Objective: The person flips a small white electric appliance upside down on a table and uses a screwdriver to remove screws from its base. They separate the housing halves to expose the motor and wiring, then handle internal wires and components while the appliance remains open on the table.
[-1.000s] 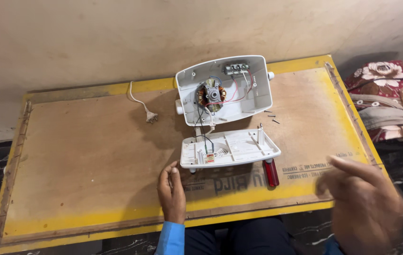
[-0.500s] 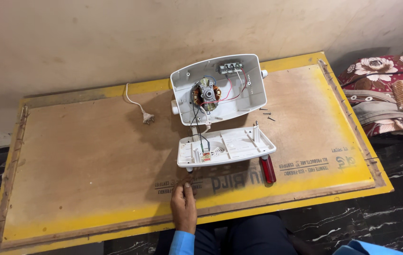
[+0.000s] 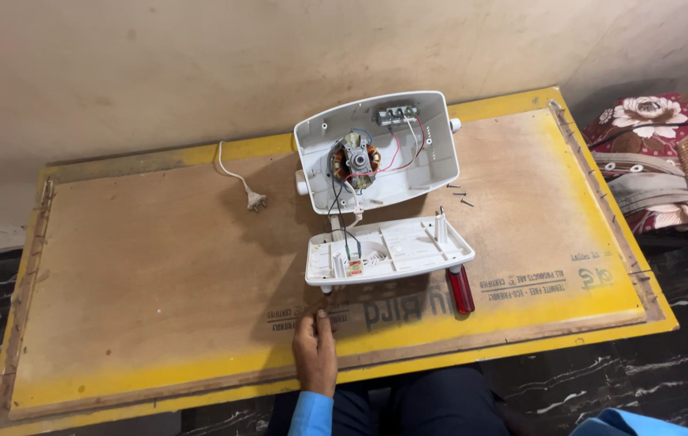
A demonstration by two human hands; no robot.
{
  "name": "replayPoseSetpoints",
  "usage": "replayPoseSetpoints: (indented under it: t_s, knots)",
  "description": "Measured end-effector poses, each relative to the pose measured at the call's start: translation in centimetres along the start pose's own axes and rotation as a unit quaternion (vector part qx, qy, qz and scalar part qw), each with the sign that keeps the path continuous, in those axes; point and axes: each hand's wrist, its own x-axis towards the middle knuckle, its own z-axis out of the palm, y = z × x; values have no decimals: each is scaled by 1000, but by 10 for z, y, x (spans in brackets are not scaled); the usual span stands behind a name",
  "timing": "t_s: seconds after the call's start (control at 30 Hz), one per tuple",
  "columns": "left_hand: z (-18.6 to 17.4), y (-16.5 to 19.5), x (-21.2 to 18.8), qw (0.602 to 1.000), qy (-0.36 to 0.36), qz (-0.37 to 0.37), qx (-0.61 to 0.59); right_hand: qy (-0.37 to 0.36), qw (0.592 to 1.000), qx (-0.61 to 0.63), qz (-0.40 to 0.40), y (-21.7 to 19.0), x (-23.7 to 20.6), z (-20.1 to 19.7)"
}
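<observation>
Seen from the head camera, the left hand (image 3: 315,351) lies flat on the wooden board (image 3: 158,274), palm down with the fingers together and stretched out, holding nothing; its fingertips stop just short of the white base cover (image 3: 388,252). That cover lies open side up near the front of the board, joined by dark wires to the white appliance housing (image 3: 376,151) behind it, where a copper-wound motor (image 3: 353,157) and red and blue leads show inside. A red-handled screwdriver (image 3: 461,289) lies just beside the cover's right end, its shaft partly hidden under the cover's edge. A few small dark screws (image 3: 460,194) lie right of the housing, too small to make out clearly. A white cord with plug (image 3: 248,194) trails to the housing's left. The right hand is out of the frame; only a scrap of blue sleeve (image 3: 630,423) shows at the bottom right corner, so its grip cannot be told. At the right edge a floral cushion (image 3: 658,161) is cut off.
</observation>
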Motion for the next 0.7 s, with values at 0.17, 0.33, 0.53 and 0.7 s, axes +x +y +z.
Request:
replayPoseSetpoints:
  t_s: [0.17,0.33,0.53,0.7]
  knots:
    - [-9,-9,13,999,25,-5,-22,11,1000,1,6,9,-3,-4]
    - [-28,19,32,984,87,140,-75,58,996,-4,62,23,-12,-20]
    - [-25,77,81,982,23,140,-128,136,928,-82,336,148,-29,-51]
    - [-3,117,131,973,-5,232,4,97,883,-181,421,232,-48,-64]
